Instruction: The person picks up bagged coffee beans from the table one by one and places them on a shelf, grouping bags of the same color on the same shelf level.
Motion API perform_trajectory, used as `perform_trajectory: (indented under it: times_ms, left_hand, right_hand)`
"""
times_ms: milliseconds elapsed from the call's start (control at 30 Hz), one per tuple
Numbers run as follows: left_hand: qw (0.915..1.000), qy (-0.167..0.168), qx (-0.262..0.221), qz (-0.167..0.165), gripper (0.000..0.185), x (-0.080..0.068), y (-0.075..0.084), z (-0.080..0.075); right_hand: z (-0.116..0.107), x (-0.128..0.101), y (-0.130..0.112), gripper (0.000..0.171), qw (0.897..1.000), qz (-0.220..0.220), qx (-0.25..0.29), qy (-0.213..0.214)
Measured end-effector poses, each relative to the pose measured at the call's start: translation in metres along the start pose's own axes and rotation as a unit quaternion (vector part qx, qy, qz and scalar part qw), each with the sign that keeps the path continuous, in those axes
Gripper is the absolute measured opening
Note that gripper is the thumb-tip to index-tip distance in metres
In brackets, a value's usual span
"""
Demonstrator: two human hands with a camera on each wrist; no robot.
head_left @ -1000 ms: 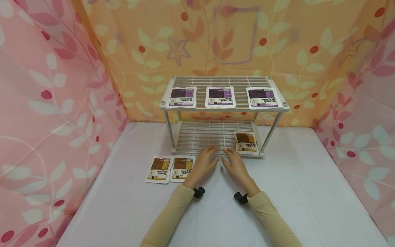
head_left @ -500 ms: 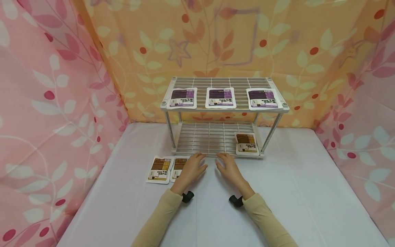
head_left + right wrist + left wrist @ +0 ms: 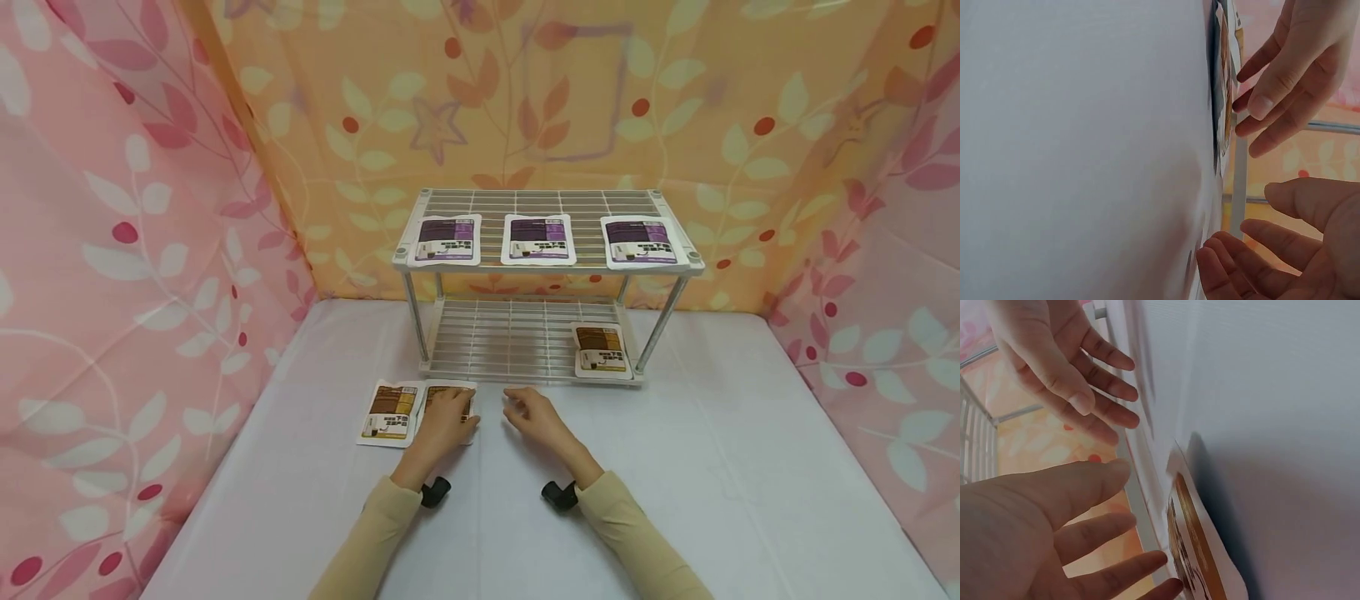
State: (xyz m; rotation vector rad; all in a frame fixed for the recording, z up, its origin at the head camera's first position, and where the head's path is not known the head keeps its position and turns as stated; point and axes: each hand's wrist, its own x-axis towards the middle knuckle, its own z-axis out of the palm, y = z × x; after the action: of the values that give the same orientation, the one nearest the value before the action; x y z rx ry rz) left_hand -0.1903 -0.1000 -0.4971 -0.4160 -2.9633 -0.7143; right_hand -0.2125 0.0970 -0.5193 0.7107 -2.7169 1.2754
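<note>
My left hand [image 3: 441, 427] is over the right one of two flat brown-and-yellow pouches [image 3: 432, 393] on the table and hides much of it. In the left wrist view its fingers are spread, with the fingertips right at the edge of a pouch [image 3: 1194, 544]. The other brown-and-yellow pouch [image 3: 388, 414] lies directly to the left. Across a small gap, my right hand [image 3: 542, 423] hovers close over the cloth in front of the rack, fingers loosely bent and nothing in them. A third brown-and-yellow pouch [image 3: 602, 350] lies on the right end of the lower shelf.
A white two-tier wire rack [image 3: 510, 333] stands at the back of the table, on a white cloth [image 3: 720, 467]. Three purple pouches [image 3: 538, 242] lie in a row along its top shelf. Patterned fabric walls [image 3: 360, 200] enclose the table at the back and sides.
Both hands have drawn back from the rack's front edge. The left hand has moved left and down over the right-hand table pouch; the right hand has shifted left and toward me.
</note>
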Motion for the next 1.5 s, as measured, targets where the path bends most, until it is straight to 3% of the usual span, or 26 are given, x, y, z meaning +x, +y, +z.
perform_trajectory:
  times_ms: [367, 733, 933, 1300, 1500]
  left_hand:
    - [0.9995, 0.009, 0.008, -0.031, 0.048, -0.012, -0.017, -0.008]
    - [0.9975, -0.012, -0.020, -0.067, 0.053, -0.023, -0.021, -0.009]
    - [0.9972, -0.006, -0.026, -0.069, 0.054, -0.022, -0.018, -0.010]
    - [0.9975, -0.013, -0.052, -0.045, 0.055, -0.021, -0.018, -0.011]
    - [0.9960, -0.017, -0.079, -0.039, 0.054, -0.021, -0.020, -0.008]
  right_hand:
    - [0.016, 0.005, -0.011, 0.036, 0.999, -0.011, 0.015, -0.038]
    - [0.034, 0.008, -0.022, 0.035, 0.996, -0.019, 0.051, -0.071]
    - [0.036, 0.008, -0.027, 0.036, 0.994, -0.019, 0.058, -0.088]
    - [0.033, 0.006, -0.024, 0.035, 0.997, -0.018, 0.053, -0.046]
    - [0.030, 0.005, -0.020, 0.035, 0.997, -0.019, 0.052, -0.045]
